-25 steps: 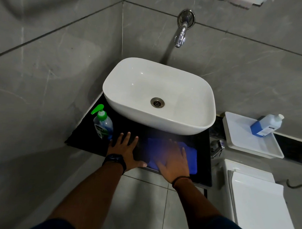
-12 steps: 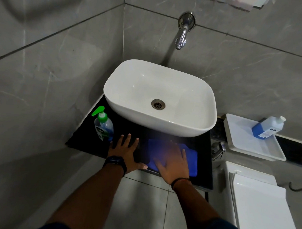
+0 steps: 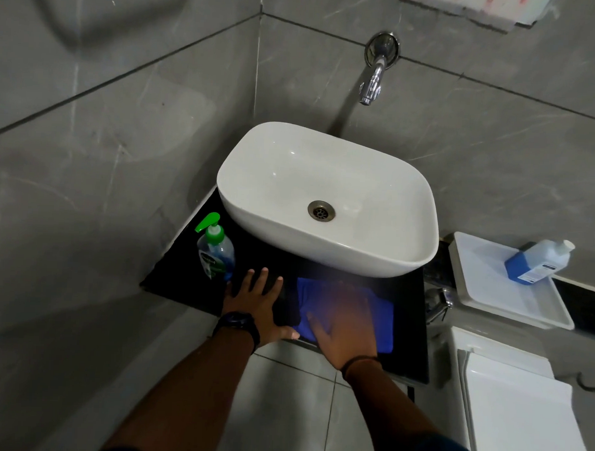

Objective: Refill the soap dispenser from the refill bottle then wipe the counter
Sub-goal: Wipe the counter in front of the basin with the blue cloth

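Both hands lie flat, fingers spread: right hand (image 3: 345,323) on the cloth (image 3: 383,324), left hand (image 3: 254,303) bracing the table (image 3: 406,347). Dispenser (image 3: 216,254) stands at ten o'clock, just beside the left fingertips (image 3: 250,273) — a leftward swipe could topple it.

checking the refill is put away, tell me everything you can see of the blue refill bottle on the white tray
The translucent plastic refill bottle with blue liquid lies tilted on its side in the shallow white plastic tray, at its far right corner, right of the white ceramic basin. Its white cap is on and points up-right. A white label with small, unreadable print faces up. No hand touches it.
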The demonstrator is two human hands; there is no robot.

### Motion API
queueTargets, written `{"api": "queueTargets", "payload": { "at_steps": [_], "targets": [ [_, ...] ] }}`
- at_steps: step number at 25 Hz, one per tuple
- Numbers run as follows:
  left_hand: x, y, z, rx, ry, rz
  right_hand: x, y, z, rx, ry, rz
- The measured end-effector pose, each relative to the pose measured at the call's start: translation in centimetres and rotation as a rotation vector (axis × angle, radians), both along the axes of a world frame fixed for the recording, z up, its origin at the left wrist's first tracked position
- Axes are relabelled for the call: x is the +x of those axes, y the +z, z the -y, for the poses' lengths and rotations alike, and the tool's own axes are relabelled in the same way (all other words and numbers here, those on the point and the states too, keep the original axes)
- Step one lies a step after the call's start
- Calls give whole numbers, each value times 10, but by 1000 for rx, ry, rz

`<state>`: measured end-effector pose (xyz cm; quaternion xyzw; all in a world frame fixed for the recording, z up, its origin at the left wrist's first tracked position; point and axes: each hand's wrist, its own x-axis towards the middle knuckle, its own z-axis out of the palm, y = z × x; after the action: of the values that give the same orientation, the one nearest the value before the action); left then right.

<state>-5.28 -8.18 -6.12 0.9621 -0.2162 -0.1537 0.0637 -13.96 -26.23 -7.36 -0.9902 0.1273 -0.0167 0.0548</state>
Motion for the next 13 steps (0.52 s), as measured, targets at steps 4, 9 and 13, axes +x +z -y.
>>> {"api": "queueTargets", "payload": {
  "at_steps": [4, 9, 13],
  "targets": [
    [1, -1, -1, -6, -7, -14, -24, 3, 25, 33, 8, 9],
    [4, -2, 0, -2, -6, -16, -34, 6, 29, 66, 238, 13],
    [3, -2, 0, -1, -14, -22, -33, 5, 27, 161, 261, 91]
  ]
}}
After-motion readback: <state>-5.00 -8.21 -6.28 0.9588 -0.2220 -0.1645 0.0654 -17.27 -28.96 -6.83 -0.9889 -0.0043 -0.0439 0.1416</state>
